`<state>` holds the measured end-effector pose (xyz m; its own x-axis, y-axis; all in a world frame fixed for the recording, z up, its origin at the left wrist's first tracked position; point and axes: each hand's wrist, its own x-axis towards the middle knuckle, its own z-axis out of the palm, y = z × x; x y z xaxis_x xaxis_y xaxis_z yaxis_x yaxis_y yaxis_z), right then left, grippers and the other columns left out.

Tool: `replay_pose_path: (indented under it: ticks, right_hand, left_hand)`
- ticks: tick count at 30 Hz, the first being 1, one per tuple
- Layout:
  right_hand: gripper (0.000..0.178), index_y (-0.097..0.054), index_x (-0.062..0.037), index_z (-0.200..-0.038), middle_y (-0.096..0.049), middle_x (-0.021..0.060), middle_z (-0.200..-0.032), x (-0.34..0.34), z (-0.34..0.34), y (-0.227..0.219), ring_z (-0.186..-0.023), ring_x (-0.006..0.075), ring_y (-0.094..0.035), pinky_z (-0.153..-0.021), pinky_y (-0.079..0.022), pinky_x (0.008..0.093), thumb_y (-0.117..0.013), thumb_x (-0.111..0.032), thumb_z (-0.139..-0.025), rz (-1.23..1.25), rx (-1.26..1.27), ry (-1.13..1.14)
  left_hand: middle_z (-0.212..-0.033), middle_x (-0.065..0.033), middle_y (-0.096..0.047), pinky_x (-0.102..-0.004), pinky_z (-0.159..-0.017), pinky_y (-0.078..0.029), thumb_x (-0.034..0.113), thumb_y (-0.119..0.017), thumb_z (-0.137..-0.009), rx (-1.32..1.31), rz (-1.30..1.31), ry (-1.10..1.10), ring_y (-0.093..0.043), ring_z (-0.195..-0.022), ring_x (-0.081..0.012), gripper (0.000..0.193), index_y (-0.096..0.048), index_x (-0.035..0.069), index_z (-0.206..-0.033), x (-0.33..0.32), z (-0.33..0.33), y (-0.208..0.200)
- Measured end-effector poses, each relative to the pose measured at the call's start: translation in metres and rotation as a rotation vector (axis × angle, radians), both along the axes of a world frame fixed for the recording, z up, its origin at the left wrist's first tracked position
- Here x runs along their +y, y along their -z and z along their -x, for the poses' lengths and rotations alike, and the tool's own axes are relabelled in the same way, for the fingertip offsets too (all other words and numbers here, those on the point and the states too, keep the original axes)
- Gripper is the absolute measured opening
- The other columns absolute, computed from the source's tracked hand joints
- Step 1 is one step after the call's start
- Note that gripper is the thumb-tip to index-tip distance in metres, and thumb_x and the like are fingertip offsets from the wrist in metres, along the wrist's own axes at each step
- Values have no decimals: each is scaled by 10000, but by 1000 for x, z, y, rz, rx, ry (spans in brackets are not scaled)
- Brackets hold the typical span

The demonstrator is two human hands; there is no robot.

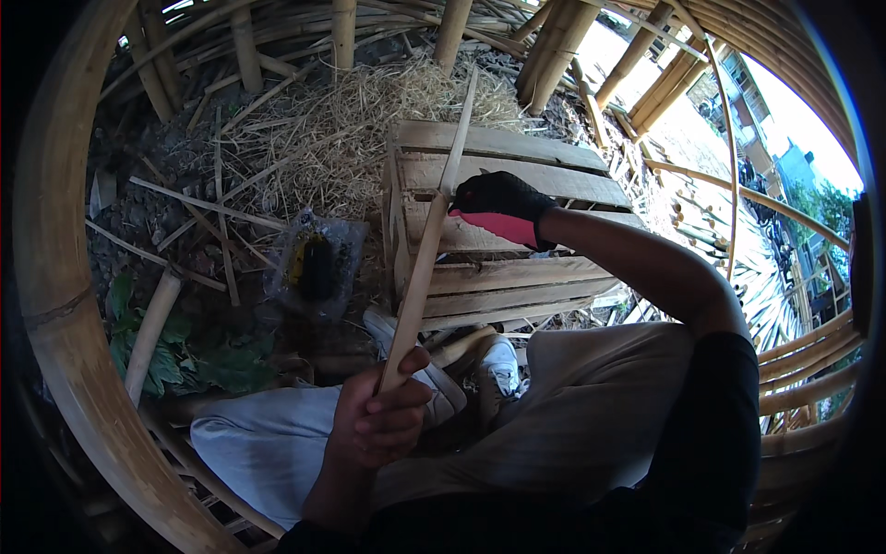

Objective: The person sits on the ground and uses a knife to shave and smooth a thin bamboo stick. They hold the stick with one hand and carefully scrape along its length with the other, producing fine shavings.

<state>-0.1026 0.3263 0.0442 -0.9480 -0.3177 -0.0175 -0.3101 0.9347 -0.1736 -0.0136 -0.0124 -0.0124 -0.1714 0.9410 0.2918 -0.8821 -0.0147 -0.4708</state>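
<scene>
Head: hands (388,415) staggered along bamboo strip (421,277), right foremost

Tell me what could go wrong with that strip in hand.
First, the left hand grips the strip bare, so a splinter or sharp edge might cut it; the right hand wears a glove.

Second, the strip's far end reaches past the crate in this view, above the straw, so it could swing or snag if the grip slips.

Third, loose sticks lie left of the crate and might trip someone.
</scene>
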Motion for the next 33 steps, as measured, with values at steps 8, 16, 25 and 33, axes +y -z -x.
replay_pose_path:
  ticks: [8,16,25,33]
  right_hand:
    - [332,-697,-61,-1046,-655,114,-955,-2,-7,-26,-893,264,-666,-790,-537,375,-517,-339,-1016,28,-157,158]
    - [439,-703,-21,-1161,-670,53,-959,2,-12,-46,-720,87,-582,-641,-508,256,-733,-388,-921,720,-282,310]
    - [421,-716,-47,-1103,-637,8,-820,-12,-14,-47,-679,70,-573,-621,-484,240,-716,-428,-925,720,-315,315]
    - [332,-681,-86,-931,-576,-16,-720,-14,-12,-37,-639,76,-553,-604,-463,257,-638,-411,-986,835,-372,350]
  left_hand:
    - [-671,-48,-498,-222,-288,-345,123,-298,-1045,13,-26,-14,-506,-423,-70,95,-364,70,-1088,-3,-2,-9]
    - [-649,-45,-486,-226,-293,-336,117,-295,-1042,22,-44,-15,-502,-416,-81,97,-363,72,-1095,-3,-3,-12]
    - [-635,-38,-472,-224,-277,-364,122,-323,-1044,24,-17,-15,-485,-398,-85,75,-379,87,-1079,-1,-5,-15]
    - [-625,-36,-472,-239,-271,-378,139,-338,-1050,52,5,-15,-479,-393,-92,70,-390,99,-1075,-1,-7,-15]
